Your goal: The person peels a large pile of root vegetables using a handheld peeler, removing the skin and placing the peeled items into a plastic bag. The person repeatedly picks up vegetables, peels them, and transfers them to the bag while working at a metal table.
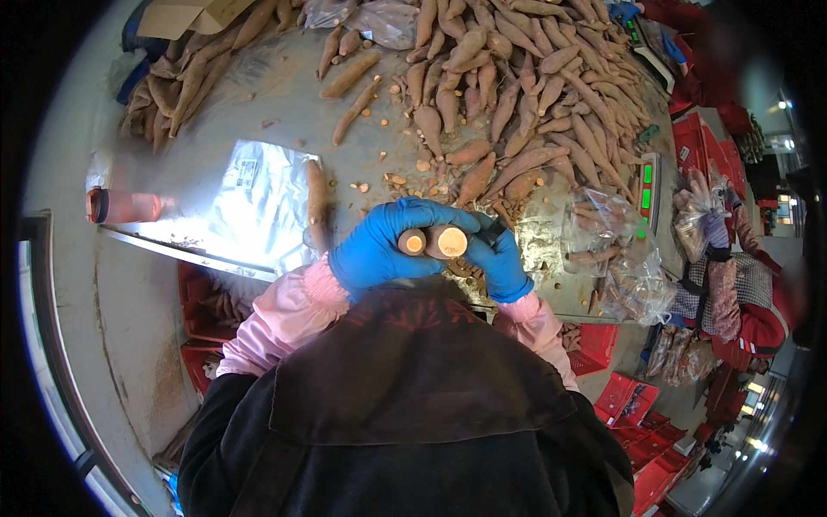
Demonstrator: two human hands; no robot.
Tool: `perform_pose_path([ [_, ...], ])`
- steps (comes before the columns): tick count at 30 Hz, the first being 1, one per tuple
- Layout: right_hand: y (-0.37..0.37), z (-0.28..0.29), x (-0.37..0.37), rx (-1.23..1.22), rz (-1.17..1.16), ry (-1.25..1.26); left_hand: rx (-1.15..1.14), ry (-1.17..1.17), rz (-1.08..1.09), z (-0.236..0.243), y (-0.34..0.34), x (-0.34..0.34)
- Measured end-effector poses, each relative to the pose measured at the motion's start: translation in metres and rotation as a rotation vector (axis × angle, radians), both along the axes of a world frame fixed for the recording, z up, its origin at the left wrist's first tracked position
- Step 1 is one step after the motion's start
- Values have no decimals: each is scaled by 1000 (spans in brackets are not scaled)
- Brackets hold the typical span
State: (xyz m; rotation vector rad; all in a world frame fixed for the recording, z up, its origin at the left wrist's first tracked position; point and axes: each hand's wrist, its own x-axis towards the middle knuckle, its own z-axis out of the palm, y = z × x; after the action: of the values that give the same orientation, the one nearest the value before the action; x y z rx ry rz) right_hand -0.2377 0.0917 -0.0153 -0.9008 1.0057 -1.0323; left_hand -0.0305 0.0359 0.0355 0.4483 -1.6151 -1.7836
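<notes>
My left hand [379,239], in a blue glove, is closed around two sweet potatoes held side by side. The smaller sweet potato [413,242] and the thicker sweet potato [449,242] both show pale orange cut ends. Beside them my right hand [501,258], gloved in blue too, is curled round a small black object [492,229]; its kind is hidden by the fingers. Just beyond my hands, cut scraps [396,180] lie on the table. A large heap of sweet potatoes [508,82] rises behind.
Silver plastic bags [263,202] lie left on the metal table [267,90], with a single sweet potato [317,194] alongside. A pink bottle [129,206] rests at the left edge. Right are filled clear bags [594,215], a scale [646,189], red crates [594,345] and a co-worker [732,293].
</notes>
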Motion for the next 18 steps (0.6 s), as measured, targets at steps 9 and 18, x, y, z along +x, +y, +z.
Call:
perform_pose_path([
  [9,9,13,16,126,70,-31,192,-210,106,-9,0,-16],
  [18,207,-60,-130,659,-440,142,364,-308,100,-48,-6,-15],
])
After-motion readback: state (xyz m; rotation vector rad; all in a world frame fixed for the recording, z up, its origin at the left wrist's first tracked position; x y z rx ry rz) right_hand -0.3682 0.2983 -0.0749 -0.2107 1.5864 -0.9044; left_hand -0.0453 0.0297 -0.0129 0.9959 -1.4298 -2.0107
